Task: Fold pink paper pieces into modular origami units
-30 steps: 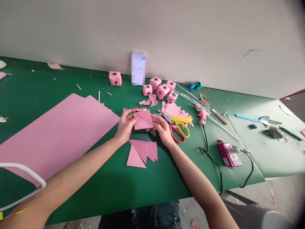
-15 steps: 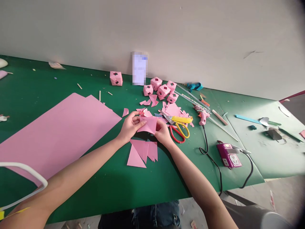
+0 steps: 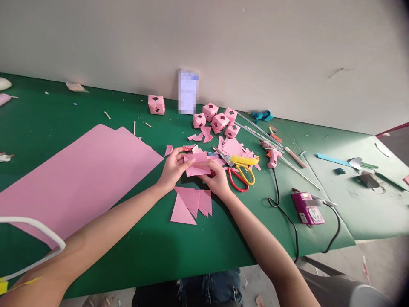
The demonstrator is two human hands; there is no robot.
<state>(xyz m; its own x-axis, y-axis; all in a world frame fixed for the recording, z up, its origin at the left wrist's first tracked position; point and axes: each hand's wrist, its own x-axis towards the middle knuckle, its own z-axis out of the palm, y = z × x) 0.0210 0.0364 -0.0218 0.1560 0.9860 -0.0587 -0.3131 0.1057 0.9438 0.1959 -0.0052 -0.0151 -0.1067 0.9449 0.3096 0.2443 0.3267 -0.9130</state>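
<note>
A small folded piece of pink paper (image 3: 197, 167) is held above the green table between both my hands. My left hand (image 3: 172, 169) pinches its left side, thumb on top; a red-and-white wrap shows on one finger. On the right side, my right hand (image 3: 218, 177) grips the paper between thumb and fingers. Below it lie several cut pink paper pieces (image 3: 183, 208), partly overlapping. Scissors (image 3: 238, 175) with red and yellow handles rest beside my right hand, a yellow cutter (image 3: 244, 160) lying across them. Pink paper scraps (image 3: 232, 147) are heaped behind.
Large pink sheets (image 3: 83, 179) cover the left of the table. Several folded pink paper boxes (image 3: 219, 123) and a propped phone (image 3: 187, 91) stand near the wall. To the right are a pink glue gun (image 3: 273, 157), clear glue sticks (image 3: 300, 170) and a corded purple power strip (image 3: 307, 207).
The paper in my hands has tilted, its outline now flatter and wider with a fold showing. My right fingers have shifted onto its right edge. Things on the table have not moved.
</note>
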